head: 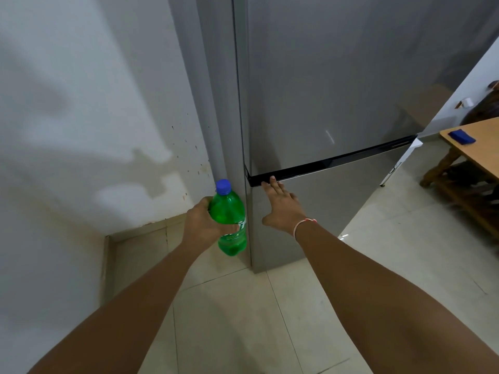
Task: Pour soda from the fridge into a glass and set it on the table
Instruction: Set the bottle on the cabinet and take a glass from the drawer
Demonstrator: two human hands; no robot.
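Green plastic soda bottle (229, 220) with a blue cap (223, 187) was in the left hand (201, 225), fingers wrapped around its middle, held upright just off the front left corner of the fridge (324, 103). The right hand (280, 206) was spread flat, fingers straight, lying on the lower door (324, 211) with the fingertips up at the dark gap (332, 161) between the two doors, and both doors looked closed. That wrist had a thin red and white bracelet (303, 225) on it. Fridge was a brushed silver one standing on pale floor tiles (256, 319), tucked next to a white wall (81, 103) with some stains and patchy paint low down. Off at the right edge was a wooden desk (480, 149) with a small blue thing (461, 137) on it, couldn't tell what it was. No glass anywhere in the shot.
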